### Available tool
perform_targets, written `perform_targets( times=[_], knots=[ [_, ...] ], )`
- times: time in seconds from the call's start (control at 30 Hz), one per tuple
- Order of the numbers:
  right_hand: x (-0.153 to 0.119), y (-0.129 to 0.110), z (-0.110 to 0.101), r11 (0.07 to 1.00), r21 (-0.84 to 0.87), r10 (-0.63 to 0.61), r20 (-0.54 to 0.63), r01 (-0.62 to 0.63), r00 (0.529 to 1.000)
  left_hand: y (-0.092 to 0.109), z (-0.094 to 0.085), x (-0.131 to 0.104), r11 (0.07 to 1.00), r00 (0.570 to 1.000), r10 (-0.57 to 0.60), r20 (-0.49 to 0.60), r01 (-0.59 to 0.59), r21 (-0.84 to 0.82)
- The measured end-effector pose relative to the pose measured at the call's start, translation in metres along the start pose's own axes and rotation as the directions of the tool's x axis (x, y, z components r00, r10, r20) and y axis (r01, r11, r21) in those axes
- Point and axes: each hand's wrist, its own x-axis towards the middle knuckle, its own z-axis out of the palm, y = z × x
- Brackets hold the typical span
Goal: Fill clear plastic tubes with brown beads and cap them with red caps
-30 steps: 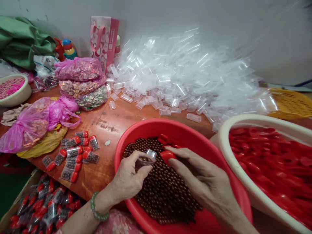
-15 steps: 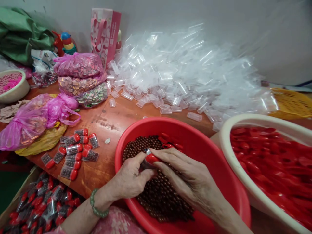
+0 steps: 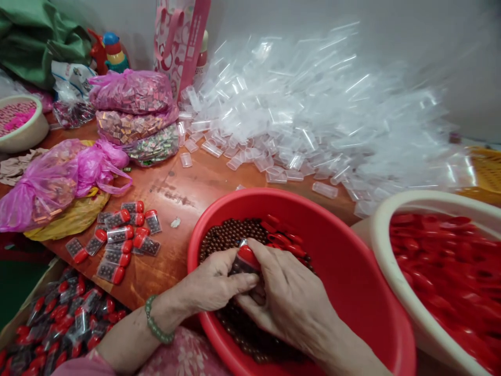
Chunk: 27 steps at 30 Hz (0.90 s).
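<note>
Over the red basin [image 3: 340, 245], both hands close on one small clear case with a red cap [image 3: 247, 256], dark beads showing through its side. My left hand [image 3: 213, 279], with a green bead bracelet at its wrist, pinches the case's body between thumb and fingers. My right hand [image 3: 293, 292] wraps the capped end from the right, its index finger along the red cap; its other fingers are partly hidden. Beneath the hands the basin holds shiny brown beads [image 3: 230, 235] and several loose red caps [image 3: 284, 239].
Capped, bead-filled cases [image 3: 119, 235] lie on the wooden table [image 3: 168, 177], with more in a box [image 3: 66, 329] below left. Clear empty cases [image 3: 282, 115] heap against the wall. A cream basin [image 3: 379, 230] of red caps stands right; pink bags [image 3: 133, 96] of small pieces sit left.
The view has shifted slightly. The right hand's fingers have moved from reaching over the red cap to curling around the case's right side, leaving more of the cap visible.
</note>
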Motion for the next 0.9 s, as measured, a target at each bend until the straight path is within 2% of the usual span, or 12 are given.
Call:
perform_targets(
  times=[0.27,0.4,0.53,0.7,0.9],
  knots=[
    [0.008,0.002,-0.002,0.993,-0.065,-0.098,-0.018,0.097,0.995,0.001,0.0,0.0,0.995,0.999,-0.035,-0.012,0.033,-0.099],
    [0.005,0.001,-0.001,0.996,-0.071,-0.055,0.015,0.056,0.998,0.003,0.001,0.001,0.989,0.998,-0.036,-0.043,0.029,-0.148],
    [0.001,0.001,0.004,1.0,-0.03,-0.003,-0.043,0.001,0.999,0.005,0.003,0.002,0.979,0.995,-0.049,-0.084,0.031,-0.2],
    [0.003,0.008,0.009,0.994,-0.034,-0.107,-0.116,0.104,0.987,0.003,0.003,0.001,0.97,0.995,-0.063,-0.078,0.042,-0.241],
    [0.009,0.012,0.001,0.984,-0.043,-0.174,-0.127,0.17,0.976,-0.002,0.004,-0.002,0.965,0.999,-0.03,-0.041,0.018,-0.26]
  ],
)
